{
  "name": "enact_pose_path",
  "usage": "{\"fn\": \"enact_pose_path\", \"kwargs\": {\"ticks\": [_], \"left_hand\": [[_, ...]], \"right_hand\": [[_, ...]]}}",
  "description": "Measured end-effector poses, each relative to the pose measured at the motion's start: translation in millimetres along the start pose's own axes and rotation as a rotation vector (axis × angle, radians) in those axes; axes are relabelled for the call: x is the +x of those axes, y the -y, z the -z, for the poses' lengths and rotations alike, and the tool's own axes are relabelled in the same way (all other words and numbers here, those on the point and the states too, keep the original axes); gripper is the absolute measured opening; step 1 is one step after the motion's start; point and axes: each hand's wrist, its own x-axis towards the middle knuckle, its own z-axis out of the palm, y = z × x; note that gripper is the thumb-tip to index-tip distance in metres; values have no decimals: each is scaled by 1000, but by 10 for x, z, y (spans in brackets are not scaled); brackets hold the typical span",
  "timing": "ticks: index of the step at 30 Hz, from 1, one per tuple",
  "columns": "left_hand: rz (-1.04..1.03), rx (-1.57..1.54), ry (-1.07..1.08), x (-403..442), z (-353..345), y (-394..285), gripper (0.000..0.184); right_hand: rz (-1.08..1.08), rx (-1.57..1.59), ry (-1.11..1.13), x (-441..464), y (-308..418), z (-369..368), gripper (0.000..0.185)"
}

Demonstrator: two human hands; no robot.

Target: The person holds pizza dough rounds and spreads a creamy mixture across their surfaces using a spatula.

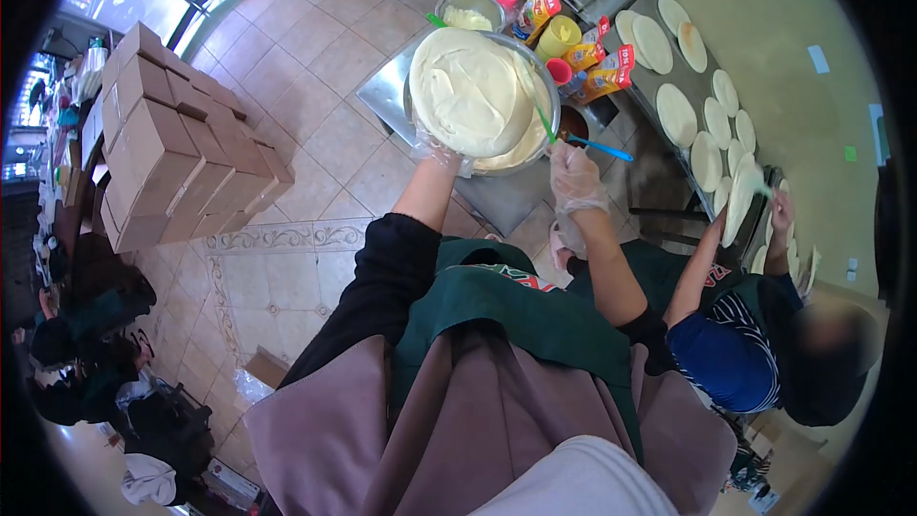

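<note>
In the head view, the cream-coated flat round (468,91) lies beyond the forearms, over the wide metal bowl (551,86), covering much of its mouth and leaving the pale mixture (527,147) visible along the right and near sides. The left hand (442,153), in a clear glove, is at the round's near edge and is plainly the nearer of the two; its palm seems to support the round from beneath, though the fingers are too hidden to tell how far they are spread.

The right hand (576,177), also gloved, is to the right of the round and apart from it, fingers closed together around the end of a green tool (545,121). That tool's long axis runs from the fingers away and slightly left, towards the strip of mixture between the round and the bowl's right rim. The round itself has no strong long axis (it looks nearly circular, allowing for the lens); its coated face is up.

The bowl sits on a metal surface (384,88). Just right of the bowl, beyond the right hand, a blue-handled utensil (602,146) points away to the right, close to a brown bowl (573,121).
</note>
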Motion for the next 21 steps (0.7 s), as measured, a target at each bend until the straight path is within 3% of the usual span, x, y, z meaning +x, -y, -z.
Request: {"fn": "enact_pose_path", "kwargs": {"ticks": [5,8,10,13,17,21], "left_hand": [[13,1,2,76,-6,25,53],[14,0,4,94,-12,34,53],[11,6,5,97,-14,39,53],[12,15,4,73,5,16,53],[5,23,-4,42,42,-20,53],[4,21,-3,40,73,-9,53]], "right_hand": [[-7,6,-4,-48,444,-87,24],[54,-6,111,-56,690,-90,33],[264,-14,159,-59,706,-142,32],[377,83,164,-68,764,-53,32],[306,168,120,59,595,67,32],[167,-69,-13,263,430,92,33]]}}
